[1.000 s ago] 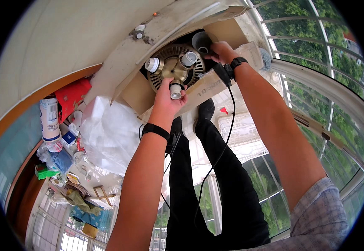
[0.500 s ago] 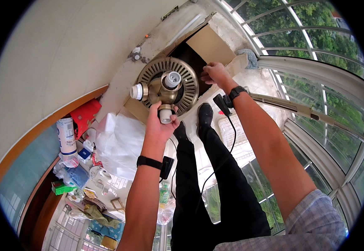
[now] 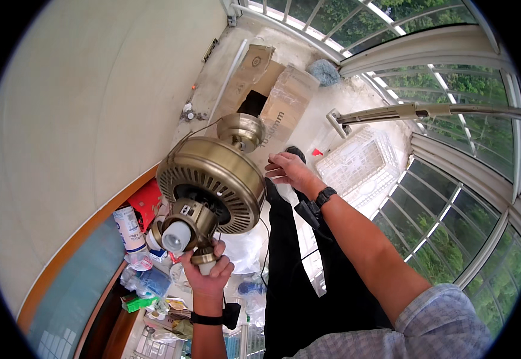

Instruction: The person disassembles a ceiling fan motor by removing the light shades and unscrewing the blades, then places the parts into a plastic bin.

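A brass ceiling fan motor (image 3: pixel 212 170) with a slotted underside hangs tilted in front of me. Its round brass canopy (image 3: pixel 239 130) points away from me, and a cluster of lamp holders faces me, one with a white socket (image 3: pixel 176 237). My left hand (image 3: pixel 208 272) is closed round another brass-collared lamp holder (image 3: pixel 203 256) at the bottom of the cluster. To the right of the motor, my right hand (image 3: pixel 290 172) has its fingers loosely stretched toward the housing, with nothing seen in them; whether the fingertips touch it I cannot tell.
An opened cardboard box (image 3: pixel 287 105) stands on the floor beyond the fan. To the right are a white plastic crate (image 3: pixel 356 158) and a metal pole (image 3: pixel 392 112) by the barred windows. A paper-towel roll (image 3: pixel 129 230), bags and clutter lie at left.
My left hand has lifted the fan out of the cardboard box toward me and to the left, tilting it so its side shows. My right hand has moved down from the box to beside the motor.
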